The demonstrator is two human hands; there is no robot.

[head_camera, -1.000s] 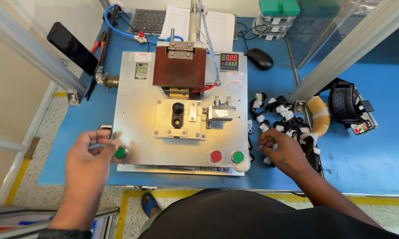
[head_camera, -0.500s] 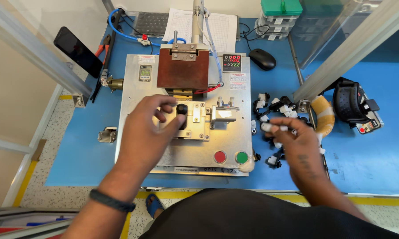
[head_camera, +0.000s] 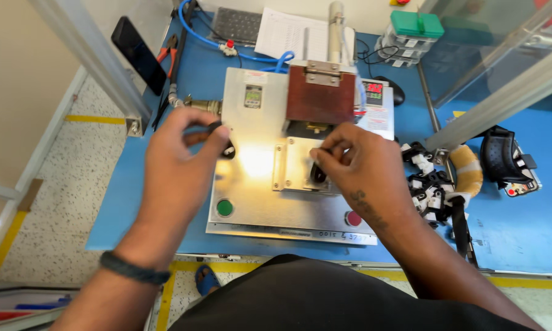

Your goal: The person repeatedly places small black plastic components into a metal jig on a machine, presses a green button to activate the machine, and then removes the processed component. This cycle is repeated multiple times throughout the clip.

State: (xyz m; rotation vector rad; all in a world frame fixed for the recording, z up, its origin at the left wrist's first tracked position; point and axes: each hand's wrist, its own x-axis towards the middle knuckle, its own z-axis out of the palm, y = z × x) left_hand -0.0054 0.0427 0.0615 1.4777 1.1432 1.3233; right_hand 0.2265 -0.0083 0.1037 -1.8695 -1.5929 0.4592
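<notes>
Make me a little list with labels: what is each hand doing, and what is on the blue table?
left hand: pinches a small black part above the metal machine plate
right hand: fingers on a dark part at the plate's middle fixture
buttons: green button on the left, red button on the right
table: blue
pile: black and white parts right of the machine

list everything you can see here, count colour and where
press fixture: 1, silver plate, brown block on top, centre of table
small part: 1, black, pinched in left hand
small part in the fixture: 1, black, under right hand
button: 1, green, plate front left
button: 1, red, plate front right
loose parts: pile, black and white, right of fixture
phone: 1, black, far left
table: 1, blue
left hand: 1
right hand: 1
</notes>
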